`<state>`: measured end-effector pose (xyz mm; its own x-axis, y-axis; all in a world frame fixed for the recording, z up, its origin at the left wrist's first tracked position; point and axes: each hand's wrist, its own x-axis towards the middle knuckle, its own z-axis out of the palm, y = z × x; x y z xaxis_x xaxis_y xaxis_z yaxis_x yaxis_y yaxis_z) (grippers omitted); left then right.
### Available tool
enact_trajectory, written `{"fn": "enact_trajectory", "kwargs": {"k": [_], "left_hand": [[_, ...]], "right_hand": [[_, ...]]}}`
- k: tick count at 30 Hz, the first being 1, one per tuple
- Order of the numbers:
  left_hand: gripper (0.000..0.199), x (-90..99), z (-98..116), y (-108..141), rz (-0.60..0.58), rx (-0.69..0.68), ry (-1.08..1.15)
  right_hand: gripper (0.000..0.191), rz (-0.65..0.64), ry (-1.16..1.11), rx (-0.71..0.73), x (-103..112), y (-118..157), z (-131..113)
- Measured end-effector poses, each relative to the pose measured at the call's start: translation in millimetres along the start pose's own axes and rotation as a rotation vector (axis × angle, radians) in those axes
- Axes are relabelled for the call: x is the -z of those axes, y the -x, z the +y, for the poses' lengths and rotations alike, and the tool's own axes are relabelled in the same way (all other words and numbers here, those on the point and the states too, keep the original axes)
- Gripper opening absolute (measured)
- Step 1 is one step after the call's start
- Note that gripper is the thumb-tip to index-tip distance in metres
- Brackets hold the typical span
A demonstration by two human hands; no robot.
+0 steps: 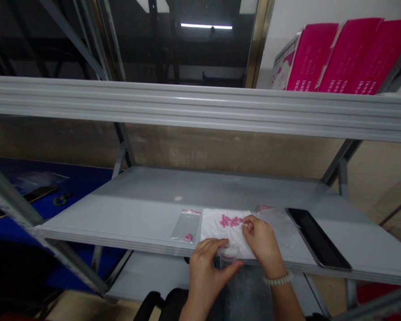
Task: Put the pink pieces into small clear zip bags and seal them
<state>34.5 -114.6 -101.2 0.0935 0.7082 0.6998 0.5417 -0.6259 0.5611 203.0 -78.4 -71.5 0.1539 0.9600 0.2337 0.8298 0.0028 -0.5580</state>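
Pink beads (227, 220) lie in a cluster on a white cloth or tissue (209, 223) at the shelf's front. At the right end of that cluster, my right hand (262, 240) is closed in a pinch, its fingertips on a bead. My left hand (207, 267) grips a small clear plastic bag (229, 254) by its mouth, thumb and fingers spread around it at the shelf edge. Left of the cloth lies a clear zip bag (185, 225) with a few pink beads in its lower corner. Another clear zip bag (280, 227) lies flat behind my right wrist, partly covered.
A black tablet-like device (317, 238) lies on the grey shelf (120, 200) to the right. The upper shelf beam (187, 107) crosses above, bearing pink boxes (347, 58) at right. At left, a blue surface (80, 183) holds a phone (40, 194) and plastic bags.
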Motion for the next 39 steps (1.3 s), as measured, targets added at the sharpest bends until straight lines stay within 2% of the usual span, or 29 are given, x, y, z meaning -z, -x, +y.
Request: {"fn": "enact_trajectory", "kwargs": {"k": [9, 21, 27, 33, 36, 39], "left_hand": [[0.041, -0.5, -2, 1, 0.002, -0.002, 0.003], [0.039, -0.1, -1, 1, -0.003, -0.010, -0.006], [0.036, 1.1, 0, 0, -0.009, 0.006, -0.015], [0.036, 2.4, 2, -1, -0.037, 0.032, 0.005], [0.033, 2.2, 5, -2, -0.040, 0.052, 0.006], [0.027, 1.6, 7, -3, -0.043, 0.064, 0.002]], "right_hand": [[0.028, 0.031, 0.168, -0.061, -6, -6, -7], [0.019, 0.046, 0.194, -0.075, -10, -10, -5], [0.014, 0.017, 0.069, 0.011, 1, 2, -8], [0.014, -0.099, -0.309, 0.177, 24, 31, -21], [0.017, -0.071, -0.337, 0.228, 29, 41, -25], [0.004, -0.032, -0.397, 0.241, 25, 50, -28]]}}
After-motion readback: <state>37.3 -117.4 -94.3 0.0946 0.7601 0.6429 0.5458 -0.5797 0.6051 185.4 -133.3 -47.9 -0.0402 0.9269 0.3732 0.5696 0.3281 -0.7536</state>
